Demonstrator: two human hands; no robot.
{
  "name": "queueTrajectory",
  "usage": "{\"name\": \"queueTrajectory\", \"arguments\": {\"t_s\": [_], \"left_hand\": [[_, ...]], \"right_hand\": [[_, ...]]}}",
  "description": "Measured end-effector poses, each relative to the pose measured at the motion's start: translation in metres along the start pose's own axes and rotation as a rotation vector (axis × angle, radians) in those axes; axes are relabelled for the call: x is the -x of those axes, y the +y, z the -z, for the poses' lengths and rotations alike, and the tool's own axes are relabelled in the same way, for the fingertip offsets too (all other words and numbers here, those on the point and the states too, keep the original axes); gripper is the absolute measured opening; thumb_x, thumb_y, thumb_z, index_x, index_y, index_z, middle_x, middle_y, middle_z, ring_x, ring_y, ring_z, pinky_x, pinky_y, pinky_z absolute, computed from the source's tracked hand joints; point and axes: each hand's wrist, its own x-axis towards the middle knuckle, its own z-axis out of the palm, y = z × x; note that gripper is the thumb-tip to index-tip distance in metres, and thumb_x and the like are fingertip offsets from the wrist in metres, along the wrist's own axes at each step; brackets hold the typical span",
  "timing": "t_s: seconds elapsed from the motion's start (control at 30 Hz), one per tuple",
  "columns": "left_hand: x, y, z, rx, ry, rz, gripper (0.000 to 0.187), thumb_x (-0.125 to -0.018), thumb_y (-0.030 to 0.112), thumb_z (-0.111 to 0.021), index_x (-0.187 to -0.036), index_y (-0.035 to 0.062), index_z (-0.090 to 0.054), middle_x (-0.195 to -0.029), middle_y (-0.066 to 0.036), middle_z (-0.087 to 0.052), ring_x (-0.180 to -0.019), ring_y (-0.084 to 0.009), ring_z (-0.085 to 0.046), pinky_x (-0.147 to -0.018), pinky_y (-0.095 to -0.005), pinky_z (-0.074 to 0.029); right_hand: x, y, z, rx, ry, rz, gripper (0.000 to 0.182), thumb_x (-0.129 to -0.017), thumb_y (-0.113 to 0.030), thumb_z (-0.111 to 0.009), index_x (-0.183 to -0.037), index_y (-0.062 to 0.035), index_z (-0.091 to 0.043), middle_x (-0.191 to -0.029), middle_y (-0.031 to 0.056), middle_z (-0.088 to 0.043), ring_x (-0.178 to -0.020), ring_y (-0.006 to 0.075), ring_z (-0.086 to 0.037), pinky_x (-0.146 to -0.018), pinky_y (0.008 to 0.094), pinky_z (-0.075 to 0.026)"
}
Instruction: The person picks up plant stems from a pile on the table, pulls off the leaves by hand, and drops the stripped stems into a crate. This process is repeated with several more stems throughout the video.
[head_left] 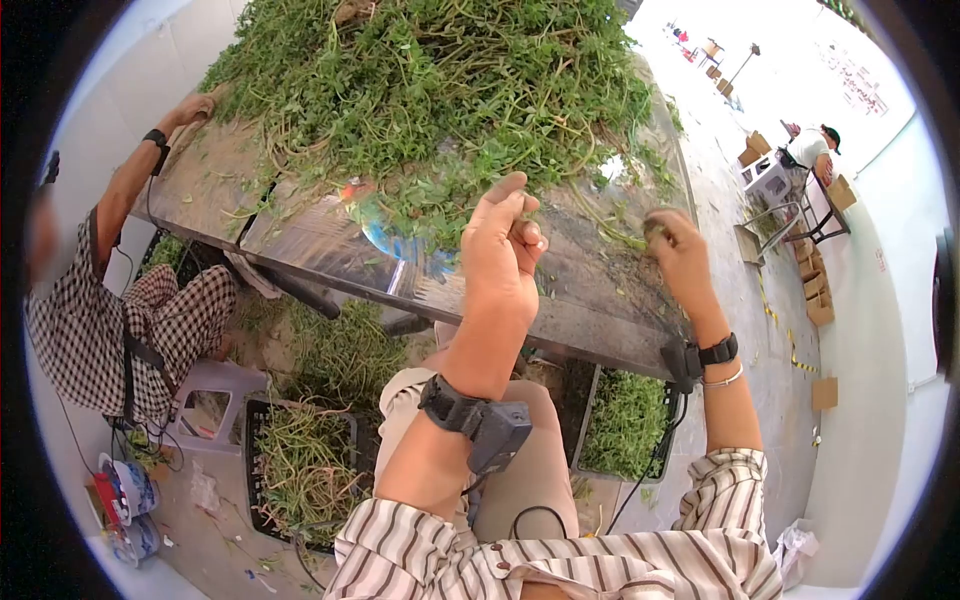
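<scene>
A large heap of leafy green plants (440, 90) with long thin stems covers the far part of the dark tabletop (590, 315). My left hand (503, 235) is raised over the near part of the table, its fingers curled in. Whatever those fingers may hold is hidden by the hand itself. To the right, my right hand (682, 245) is closed in a pinch around plant stems (622, 236). These stems trail leftward from the fingertips over the table, and the part inside the grip is covered.
Below the table edge stand a black crate of stems (305, 470) at left and a crate of green leaves (628, 425) at right. A co-worker in a checked shirt (75, 330) sits at left, a hand at the heap. Another person (812, 150) is far right.
</scene>
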Motion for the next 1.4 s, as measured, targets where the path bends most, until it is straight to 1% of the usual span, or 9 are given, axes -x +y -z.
{"name": "queueTrajectory", "arguments": {"t_s": [0.1, 0.23, 0.4, 0.7, 0.93, 1.1, 1.2, 1.33, 1.4], "left_hand": [[-0.001, -0.006, -0.003, -0.110, 0.003, 0.055, 0.029, -0.085, 0.009, -0.055, -0.114, 0.0033, -0.052, -0.074, 0.001, -0.053, -0.058, -0.0072, -0.047, -0.051, -0.0220, -0.040], [0.002, -0.014, -0.009, -0.312, -0.105, 0.092, 0.030, -0.086, 0.011, -0.057, -0.115, 0.0035, -0.052, -0.073, 0.003, -0.050, -0.057, -0.0060, -0.046, -0.050, -0.0206, -0.040], [0.004, -0.014, -0.011, -0.424, -0.215, 0.036, 0.026, -0.089, 0.017, -0.055, -0.112, 0.0035, -0.054, -0.075, 0.003, -0.049, -0.057, -0.0051, -0.046, -0.050, -0.0194, -0.039], [-0.007, -0.006, 0.003, -0.069, -0.083, -0.118, 0.021, -0.095, 0.018, -0.042, -0.099, 0.0021, -0.054, -0.075, 0.000, -0.051, -0.061, -0.0084, -0.048, -0.053, -0.0250, -0.041], [-0.006, -0.008, 0.003, -0.064, -0.063, -0.118, 0.018, -0.095, 0.018, -0.041, -0.093, 0.0039, -0.053, -0.075, -0.001, -0.051, -0.061, -0.0094, -0.048, -0.055, -0.0254, -0.041], [-0.002, -0.009, 0.000, -0.092, -0.065, -0.090, 0.017, -0.095, 0.017, -0.041, -0.093, 0.0052, -0.053, -0.075, 0.000, -0.050, -0.061, -0.0090, -0.048, -0.054, -0.0251, -0.041], [-0.002, -0.009, -0.002, -0.113, -0.045, -0.076, 0.017, -0.095, 0.017, -0.041, -0.092, 0.0054, -0.053, -0.075, 0.000, -0.050, -0.061, -0.0090, -0.048, -0.055, -0.0250, -0.042], [-0.002, -0.014, -0.001, -0.117, -0.049, -0.060, 0.018, -0.095, 0.018, -0.041, -0.091, 0.0054, -0.053, -0.076, 0.000, -0.050, -0.061, -0.0089, -0.047, -0.054, -0.0245, -0.042], [-0.001, -0.017, -0.001, -0.108, -0.083, -0.020, 0.017, -0.095, 0.018, -0.043, -0.091, 0.0052, -0.054, -0.076, 0.000, -0.050, -0.060, -0.0089, -0.047, -0.054, -0.0238, -0.042]], "right_hand": [[-0.017, -0.026, 0.010, -0.331, 0.078, -0.315, 0.017, -0.080, -0.008, -0.055, -0.093, 0.0010, -0.059, -0.075, 0.0033, -0.056, -0.065, 0.0080, -0.051, -0.059, 0.0232, -0.041], [-0.032, -0.063, 0.005, -0.431, 0.065, -0.239, 0.016, -0.080, -0.007, -0.055, -0.094, 0.0014, -0.058, -0.076, 0.0043, -0.056, -0.066, 0.0090, -0.052, -0.059, 0.0233, -0.041], [-0.034, -0.078, -0.016, -0.112, -0.081, 0.185, 0.020, -0.080, -0.004, -0.056, -0.099, -0.0010, -0.058, -0.080, 0.0057, -0.056, -0.070, 0.0124, -0.053, -0.061, 0.0247, -0.041], [-0.033, -0.077, -0.011, -0.280, 0.103, -0.098, 0.029, -0.078, -0.002, -0.057, -0.107, -0.0017, -0.057, -0.094, 0.0058, -0.054, -0.064, 0.0121, -0.046, -0.060, 0.0247, -0.041], [-0.033, -0.082, -0.010, -0.107, 0.225, 0.153, 0.030, -0.078, -0.004, -0.058, -0.108, -0.0049, -0.058, -0.101, 0.0063, -0.054, -0.066, 0.0140, -0.052, -0.059, 0.0262, -0.042], [-0.034, -0.084, -0.012, 0.280, 0.184, 0.282, 0.021, -0.074, -0.004, -0.057, -0.093, -0.0088, -0.064, -0.090, 0.0055, -0.054, -0.075, 0.0241, -0.056, -0.062, 0.0321, -0.046], [-0.037, -0.074, -0.018, 0.304, 0.198, 0.337, 0.015, -0.073, -0.006, -0.058, -0.086, -0.0086, -0.065, -0.084, 0.0036, -0.054, -0.077, 0.0243, -0.056, -0.062, 0.0337, -0.046], [-0.037, -0.070, -0.021, 0.245, 0.220, 0.296, 0.012, -0.072, -0.007, -0.059, -0.082, -0.0047, -0.064, -0.083, 0.0067, -0.053, -0.075, 0.0249, -0.055, -0.063, 0.0340, -0.044], [-0.043, -0.066, -0.018, -0.018, 0.158, 0.087, 0.013, -0.071, -0.008, -0.057, -0.080, 0.0000, -0.062, -0.082, 0.0087, -0.052, -0.072, 0.0224, -0.053, -0.064, 0.0320, -0.042]]}}
